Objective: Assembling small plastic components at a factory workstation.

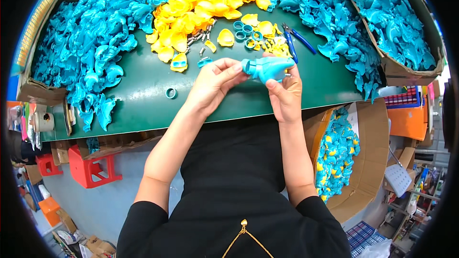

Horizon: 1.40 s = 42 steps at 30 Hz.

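Observation:
Between my two hands, just above the near part of the green table, is a teal plastic toy part (271, 69) with a rounded body and a narrower ringed end. My left hand (214, 82) pinches the narrow end between thumb and fingertips. My right hand (287, 94) wraps round the body from the other side, thumb in front. A small metal tip shows by the right fingers. Just beyond the hands are small teal rings (243, 29), a yellow shell piece (226, 37), small metal cylinders (206, 33) and blue-handled nippers (297, 40).
Heaps of teal shell parts (91, 43) lie left and right on the green table (143, 100); a yellow heap (191, 7) is between them. One loose ring (171, 93) sits left. A cardboard box (368, 162) with teal-and-yellow pieces stands below right; a red stool (93, 167), below left.

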Each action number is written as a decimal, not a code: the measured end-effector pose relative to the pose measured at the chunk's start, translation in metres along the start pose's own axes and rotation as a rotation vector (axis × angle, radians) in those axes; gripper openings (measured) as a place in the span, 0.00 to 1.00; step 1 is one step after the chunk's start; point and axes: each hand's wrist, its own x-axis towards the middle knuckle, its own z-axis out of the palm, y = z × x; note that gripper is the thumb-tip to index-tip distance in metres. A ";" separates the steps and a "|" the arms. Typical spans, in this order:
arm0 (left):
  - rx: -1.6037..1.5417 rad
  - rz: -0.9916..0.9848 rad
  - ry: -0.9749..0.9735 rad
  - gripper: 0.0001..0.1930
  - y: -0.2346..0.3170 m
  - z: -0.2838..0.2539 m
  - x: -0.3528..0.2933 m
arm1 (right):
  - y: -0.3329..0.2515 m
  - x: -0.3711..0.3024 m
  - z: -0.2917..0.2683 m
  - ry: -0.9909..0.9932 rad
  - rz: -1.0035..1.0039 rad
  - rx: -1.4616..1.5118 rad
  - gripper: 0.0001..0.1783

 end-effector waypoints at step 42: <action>1.111 0.442 0.099 0.20 -0.010 -0.018 -0.035 | 0.030 -0.012 0.017 -0.116 -0.236 -0.662 0.06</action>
